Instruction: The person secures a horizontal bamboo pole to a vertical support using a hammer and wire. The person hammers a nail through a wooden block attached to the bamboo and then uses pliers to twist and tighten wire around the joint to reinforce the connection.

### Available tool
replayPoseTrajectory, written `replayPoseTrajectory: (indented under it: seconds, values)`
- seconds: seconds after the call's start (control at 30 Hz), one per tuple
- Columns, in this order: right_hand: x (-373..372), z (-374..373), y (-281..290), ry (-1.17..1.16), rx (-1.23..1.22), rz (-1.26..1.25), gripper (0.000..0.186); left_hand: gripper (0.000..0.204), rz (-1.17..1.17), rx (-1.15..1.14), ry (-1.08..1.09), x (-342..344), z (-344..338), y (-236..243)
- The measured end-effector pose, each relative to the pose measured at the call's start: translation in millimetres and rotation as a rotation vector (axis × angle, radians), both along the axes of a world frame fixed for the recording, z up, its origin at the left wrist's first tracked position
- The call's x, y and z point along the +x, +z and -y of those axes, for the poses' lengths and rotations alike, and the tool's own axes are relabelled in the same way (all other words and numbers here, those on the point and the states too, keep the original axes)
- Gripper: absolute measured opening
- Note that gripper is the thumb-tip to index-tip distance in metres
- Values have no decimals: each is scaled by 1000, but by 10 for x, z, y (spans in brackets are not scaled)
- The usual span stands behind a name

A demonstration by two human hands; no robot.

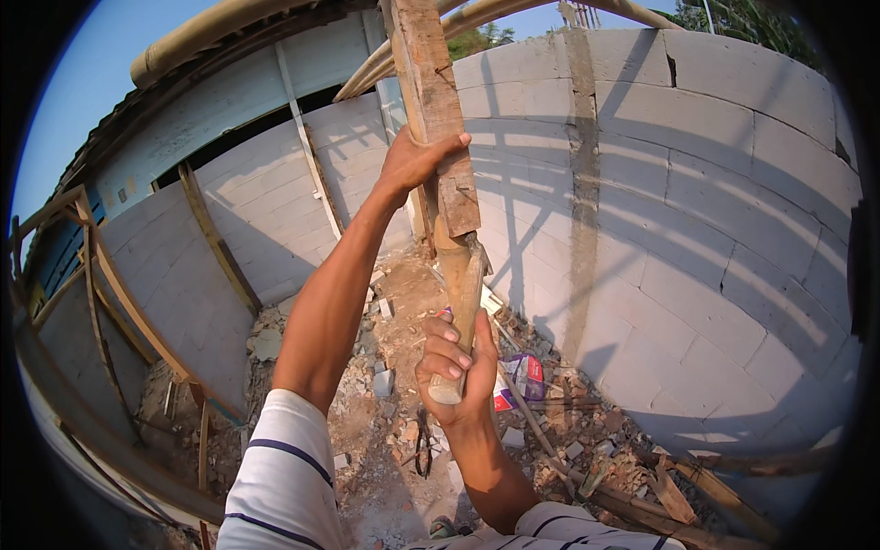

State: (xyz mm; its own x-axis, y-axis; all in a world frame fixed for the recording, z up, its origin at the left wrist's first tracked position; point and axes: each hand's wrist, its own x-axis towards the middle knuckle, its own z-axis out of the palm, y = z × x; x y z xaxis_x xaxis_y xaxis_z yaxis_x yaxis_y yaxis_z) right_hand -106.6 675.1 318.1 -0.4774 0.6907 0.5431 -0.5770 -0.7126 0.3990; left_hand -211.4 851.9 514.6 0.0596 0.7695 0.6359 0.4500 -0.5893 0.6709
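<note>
My left hand (pixel 422 160) is closed around an upright, weathered timber beam (pixel 429 82) at top center, with a nail sticking out of its face. A bamboo pole (pixel 449 243) shows behind the beam's lower end. My right hand (pixel 454 367) grips the wooden handle of a hammer (pixel 463 321) lower down, fingers wrapped round it. The hammer's dark metal head is up at the bottom edge of the beam; I cannot make out whether it touches the wood.
Pale block walls (pixel 687 229) curve round the right and back. Wooden framing (pixel 137 312) stands at left, bamboo poles (pixel 477 18) cross overhead. Below lie rubble (pixel 385 385), a purple-and-white sack (pixel 524 374), loose planks and sticks (pixel 706 495), and a roof edge (pixel 183 50) is at upper left.
</note>
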Motion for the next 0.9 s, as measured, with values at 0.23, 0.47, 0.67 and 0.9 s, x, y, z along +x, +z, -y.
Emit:
replayPoseTrajectory:
  seconds: [0.23, 0.47, 0.67, 0.9]
  values:
    - [22, 82, -248, 13, -258, 24, 57, 77, -25, -12, -19, 53, 41, 20]
    - [-41, 77, -125, -34, -62, -30, 55, 81, -23, -13, 45, 44, 25, -13]
    - [-35, 82, -117, -100, -28, 45, 54, 78, -1, 23, 31, 79, 41, -9]
    - [39, 136, -166, -65, 15, 19, 57, 81, 16, 26, 30, -3, -72, -23]
